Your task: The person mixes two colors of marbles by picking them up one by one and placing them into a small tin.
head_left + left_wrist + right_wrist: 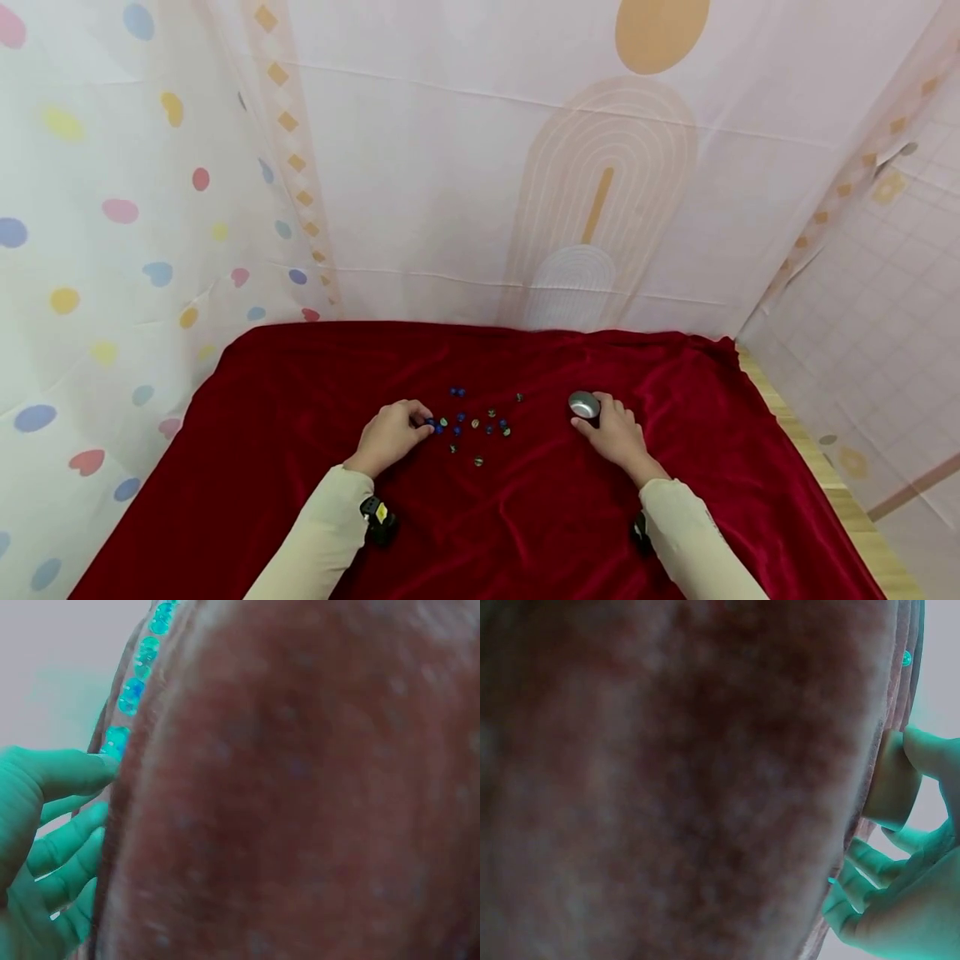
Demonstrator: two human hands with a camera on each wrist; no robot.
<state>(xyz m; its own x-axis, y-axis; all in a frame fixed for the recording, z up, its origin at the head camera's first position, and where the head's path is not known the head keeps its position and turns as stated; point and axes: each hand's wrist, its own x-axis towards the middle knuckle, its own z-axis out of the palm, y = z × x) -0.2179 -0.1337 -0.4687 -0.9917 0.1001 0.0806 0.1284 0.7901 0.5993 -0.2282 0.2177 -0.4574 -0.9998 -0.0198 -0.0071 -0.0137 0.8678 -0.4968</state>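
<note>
My left hand is low over the cloth at the left edge of a loose group of glass marbles. Its thumb and forefinger pinch a blue marble, and another blue marble lies right beside the fingertips. In the left wrist view, the left hand has its thumb tip against the nearest marbles. To the right, my right hand grips a small silver metal cup standing on the cloth. The right wrist view shows the cup's side between thumb and fingers of the right hand.
Several blue and green-patterned marbles, such as a pale swirled marble and a green marble, are scattered between the hands. Red velvet cloth covers the table. Patterned curtains hang behind and at both sides.
</note>
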